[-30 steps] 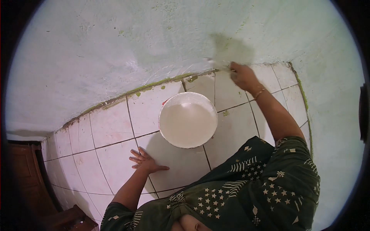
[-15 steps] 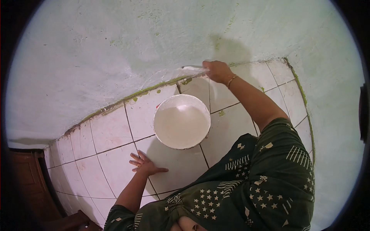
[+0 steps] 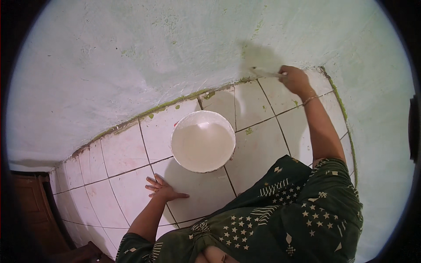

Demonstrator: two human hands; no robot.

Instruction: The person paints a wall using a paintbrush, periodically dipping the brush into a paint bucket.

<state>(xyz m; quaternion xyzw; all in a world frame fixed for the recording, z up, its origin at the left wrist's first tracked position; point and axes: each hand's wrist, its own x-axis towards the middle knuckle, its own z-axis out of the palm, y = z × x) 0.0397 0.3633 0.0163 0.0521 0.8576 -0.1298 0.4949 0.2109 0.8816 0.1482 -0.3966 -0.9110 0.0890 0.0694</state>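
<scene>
My right hand (image 3: 295,80) is closed round the handle of a paintbrush (image 3: 265,72), slightly blurred, whose bristle end points left against the foot of the pale green wall (image 3: 184,48). Between my arms a round white bucket (image 3: 174,151) stands on the floor, holding whitish paint (image 3: 202,147). My left hand (image 3: 163,192) lies flat on a floor tile just left of the bucket and below it, fingers spread, with nothing in it.
White floor tiles (image 3: 125,153) with dark joints run along the wall. A strip of bright green paint (image 3: 164,103) marks the wall's lower edge, with green spots on nearby tiles. A second wall (image 3: 381,144) rises at the right. At the lower left is a brown wooden door (image 3: 33,201).
My right hand has moved right along the bottom of the wall with the paintbrush. My left hand stays flat on the floor, and the view has shifted slightly.
</scene>
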